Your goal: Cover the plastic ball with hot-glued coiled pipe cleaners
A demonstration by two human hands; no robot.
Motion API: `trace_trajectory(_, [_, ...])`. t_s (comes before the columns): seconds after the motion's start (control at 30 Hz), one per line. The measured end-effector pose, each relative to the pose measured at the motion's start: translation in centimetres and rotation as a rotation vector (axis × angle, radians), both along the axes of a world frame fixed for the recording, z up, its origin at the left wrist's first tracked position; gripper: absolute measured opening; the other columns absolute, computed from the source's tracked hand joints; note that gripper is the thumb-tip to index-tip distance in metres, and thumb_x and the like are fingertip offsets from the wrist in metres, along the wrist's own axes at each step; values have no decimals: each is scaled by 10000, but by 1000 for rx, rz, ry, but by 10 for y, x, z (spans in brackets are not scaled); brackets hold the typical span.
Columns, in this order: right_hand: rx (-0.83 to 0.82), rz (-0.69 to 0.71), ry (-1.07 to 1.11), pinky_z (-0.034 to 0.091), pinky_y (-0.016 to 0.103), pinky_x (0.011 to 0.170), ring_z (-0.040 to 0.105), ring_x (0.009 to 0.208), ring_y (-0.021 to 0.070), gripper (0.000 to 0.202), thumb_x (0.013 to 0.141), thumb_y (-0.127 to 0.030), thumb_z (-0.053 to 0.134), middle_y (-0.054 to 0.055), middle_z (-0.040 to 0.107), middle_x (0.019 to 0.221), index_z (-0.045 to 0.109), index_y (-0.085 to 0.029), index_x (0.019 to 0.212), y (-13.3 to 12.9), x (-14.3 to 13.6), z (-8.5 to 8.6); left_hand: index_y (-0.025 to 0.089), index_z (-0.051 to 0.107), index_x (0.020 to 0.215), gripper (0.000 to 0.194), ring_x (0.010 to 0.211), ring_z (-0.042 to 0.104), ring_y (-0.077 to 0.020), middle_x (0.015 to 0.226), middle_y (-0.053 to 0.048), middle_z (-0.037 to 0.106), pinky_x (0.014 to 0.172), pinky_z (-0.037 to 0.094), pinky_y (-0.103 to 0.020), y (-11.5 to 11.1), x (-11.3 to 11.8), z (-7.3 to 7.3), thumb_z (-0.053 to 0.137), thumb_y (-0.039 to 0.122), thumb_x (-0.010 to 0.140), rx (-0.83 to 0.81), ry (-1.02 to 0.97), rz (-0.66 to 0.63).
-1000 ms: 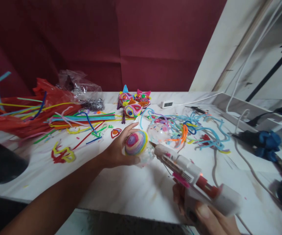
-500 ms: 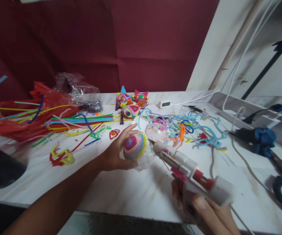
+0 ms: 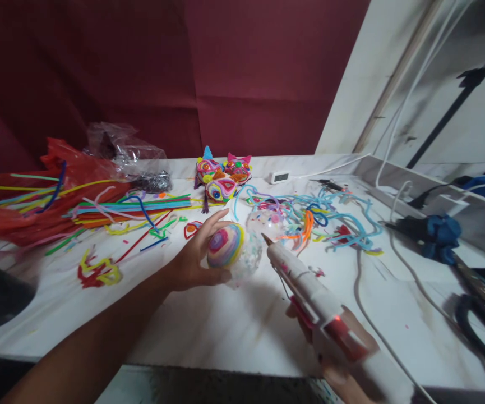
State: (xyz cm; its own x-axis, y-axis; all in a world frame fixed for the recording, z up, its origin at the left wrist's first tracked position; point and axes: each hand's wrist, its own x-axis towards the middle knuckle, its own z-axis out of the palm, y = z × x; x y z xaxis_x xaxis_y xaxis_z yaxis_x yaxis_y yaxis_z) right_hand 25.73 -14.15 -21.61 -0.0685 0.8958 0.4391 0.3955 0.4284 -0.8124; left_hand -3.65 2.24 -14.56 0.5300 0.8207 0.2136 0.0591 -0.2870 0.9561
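Observation:
My left hand (image 3: 195,261) is wrapped round a clear plastic ball (image 3: 247,259), its left part covered by coloured coils (image 3: 226,247) in pink, purple, peach, blue and yellow. In my right hand (image 3: 343,373) is a white hot glue gun (image 3: 305,283) with a pink trigger, gripped by the handle. The gun's nozzle points up and left, a short gap from the ball's right side. Just behind the ball rests another clear ball (image 3: 265,221) with coloured specks. Motion blurs the rear of the gun and part of my right hand.
Loose pipe cleaners (image 3: 351,221) are tangled at right, and bundled ones (image 3: 137,206) lie at left by a red plastic bag (image 3: 78,165). Decorated figures (image 3: 221,188) stand at the back near a small digital display (image 3: 279,178). Scissors (image 3: 473,325) and a cable (image 3: 419,280) lie right.
The glue gun has drawn back from the ball, its rear swinging down so it points more steeply upward. My left hand still holds the ball. The whole view has shifted slightly.

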Motion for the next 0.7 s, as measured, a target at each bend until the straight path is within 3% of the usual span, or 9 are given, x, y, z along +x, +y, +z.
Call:
trace_trajectory(0.13, [224, 28, -202, 672, 381, 912, 772, 1119, 306, 445, 1026, -299, 607, 105, 738, 1328, 596, -327, 1470, 15, -6, 24, 340, 336, 1698, 1328, 1531, 509, -427, 1564, -108, 619, 1201, 515, -528, 7, -1, -1, 1011, 580, 580, 36, -36, 222])
trace_trajectory(0.27, [312, -60, -424, 673, 364, 917, 780, 1115, 293, 467, 975, -206, 604, 127, 744, 1282, 547, -268, 1435, 24, -21, 29, 455, 364, 1658, 1133, 1506, 554, -377, 1579, -6, 634, 1223, 515, -567, 14, -5, 5, 944, 530, 688, 35, -88, 405])
trace_trajectory(0.47, [139, 26, -631, 684, 477, 833, 766, 983, 366, 348, 921, -226, 687, 177, 746, 1150, 664, -168, 1264, 47, -43, 24, 508, 407, 1607, 1109, 1488, 572, -335, 1545, 69, 645, 1255, 507, -537, 21, -9, 9, 973, 469, 655, 22, -109, 472])
trace_trajectory(0.6, [114, 49, -722, 653, 441, 870, 745, 996, 335, 316, 962, -286, 727, 144, 765, 1170, 669, -202, 1261, 59, -54, 31, 418, 410, 1613, 1160, 1480, 581, -329, 1532, 18, 633, 1223, 538, -486, 19, -3, 12, 975, 449, 600, 2, -91, 499])
trace_trajectory(0.7, [146, 46, -740, 638, 429, 900, 735, 1010, 314, 257, 1036, -331, 691, 136, 776, 1209, 689, -191, 1252, 60, -51, 42, 414, 391, 1618, 1170, 1460, 604, -313, 1508, 11, 651, 1176, 573, -459, 19, -3, 11, 974, 420, 603, 0, -106, 483])
